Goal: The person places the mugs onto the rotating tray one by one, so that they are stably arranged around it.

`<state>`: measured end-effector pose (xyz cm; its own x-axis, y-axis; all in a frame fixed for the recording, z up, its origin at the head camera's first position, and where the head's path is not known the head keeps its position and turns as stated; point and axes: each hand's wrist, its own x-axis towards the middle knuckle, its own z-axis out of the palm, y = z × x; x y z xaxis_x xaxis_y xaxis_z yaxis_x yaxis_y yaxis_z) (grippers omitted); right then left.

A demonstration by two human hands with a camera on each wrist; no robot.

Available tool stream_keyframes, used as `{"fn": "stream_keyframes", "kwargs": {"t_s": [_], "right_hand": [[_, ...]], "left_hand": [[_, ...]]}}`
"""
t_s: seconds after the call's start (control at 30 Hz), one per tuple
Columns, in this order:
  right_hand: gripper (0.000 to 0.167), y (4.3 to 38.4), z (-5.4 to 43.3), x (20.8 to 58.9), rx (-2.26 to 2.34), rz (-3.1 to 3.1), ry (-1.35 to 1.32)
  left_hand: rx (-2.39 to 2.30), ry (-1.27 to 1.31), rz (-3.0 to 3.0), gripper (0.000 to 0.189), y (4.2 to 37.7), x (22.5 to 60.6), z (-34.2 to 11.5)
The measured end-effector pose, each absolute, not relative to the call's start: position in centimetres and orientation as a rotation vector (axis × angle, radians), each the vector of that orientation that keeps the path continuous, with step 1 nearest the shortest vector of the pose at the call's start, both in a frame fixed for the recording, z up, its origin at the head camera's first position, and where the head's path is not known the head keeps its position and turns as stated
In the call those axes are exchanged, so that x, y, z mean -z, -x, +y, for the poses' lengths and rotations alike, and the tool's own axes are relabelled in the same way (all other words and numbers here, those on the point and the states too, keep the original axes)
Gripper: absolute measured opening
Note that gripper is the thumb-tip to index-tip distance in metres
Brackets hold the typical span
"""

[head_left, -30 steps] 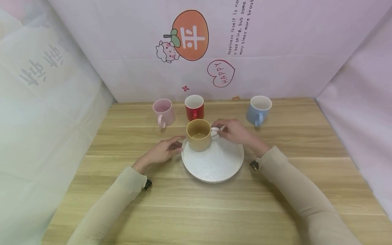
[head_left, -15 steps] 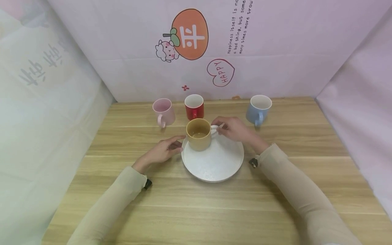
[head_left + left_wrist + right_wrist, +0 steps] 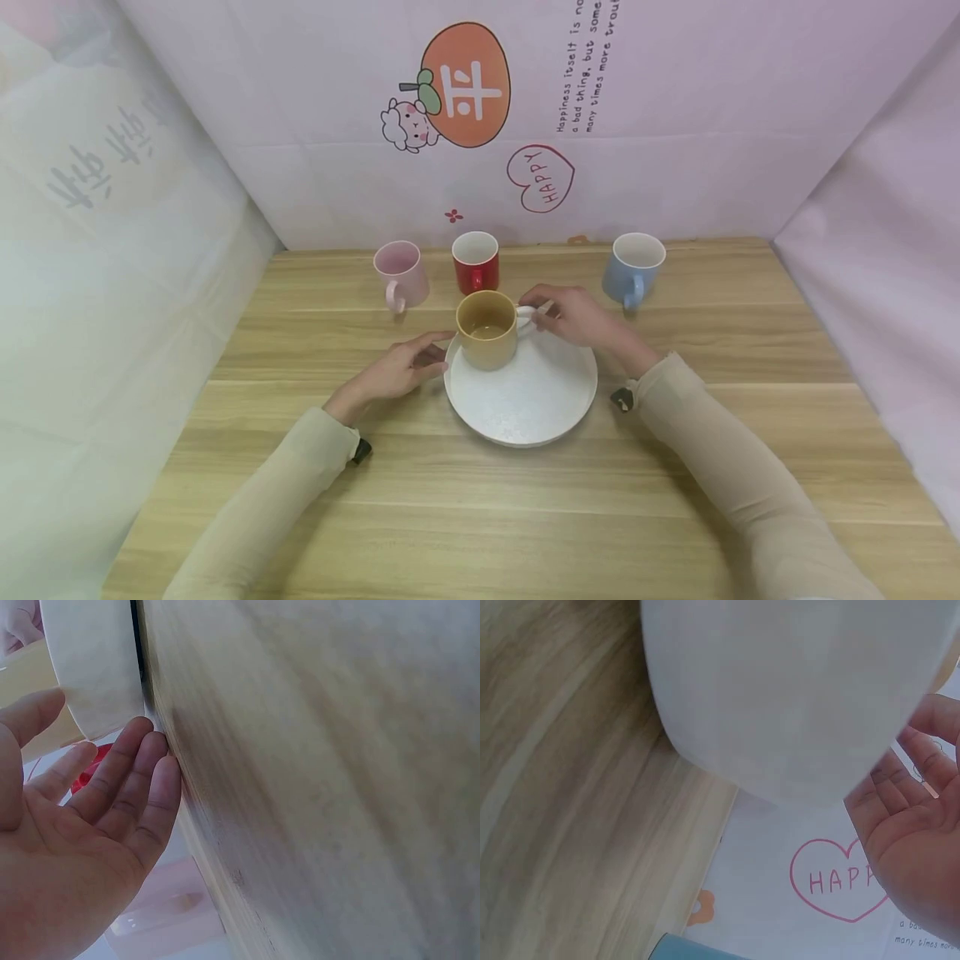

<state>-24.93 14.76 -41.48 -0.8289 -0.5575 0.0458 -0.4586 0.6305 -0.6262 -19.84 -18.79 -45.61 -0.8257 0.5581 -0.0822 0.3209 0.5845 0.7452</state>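
Note:
A yellow mug (image 3: 487, 333) stands upright near the far left edge of a round white tray (image 3: 525, 408). My right hand (image 3: 573, 317) pinches the mug's pale handle (image 3: 527, 315) with thumb and fingers. On the tray's left side, my left hand (image 3: 397, 367) has its fingers extended, their tips right at the rim beside the mug. The left wrist view shows that hand's relaxed fingers (image 3: 124, 772) against the tray's side wall (image 3: 97, 660). In the right wrist view, the tray (image 3: 780, 690) hides the mug's handle and part of my right hand (image 3: 919, 825).
Along the back of the wooden table (image 3: 480, 517) stand a pink mug (image 3: 402, 279), a red mug (image 3: 477, 271) just behind the tray, and a light blue mug (image 3: 633, 271) at the right. White printed cloth (image 3: 337, 183) hangs behind the table and along both sides.
My right hand has shifted slightly at the handle, its fingers now a little higher in the head view. The mug, the tray and my left hand look nearly still.

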Motion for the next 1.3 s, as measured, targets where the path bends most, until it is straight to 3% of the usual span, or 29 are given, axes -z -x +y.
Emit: {"fn": "stream_keyframes", "kwargs": {"t_s": [0.63, 1.3], "right_hand": [[0.039, 25.4, 17.1, 41.6, 1.062, 2.675, 0.72], [0.036, 25.0, 19.2, 41.3, 1.14, 2.755, 0.767]], "left_hand": [[-1.106, -0.733, 2.503, 0.055, 19.4, 45.4, -19.0], [-1.133, -0.741, 2.469, 0.059, 19.1, 45.3, -19.1]]}}
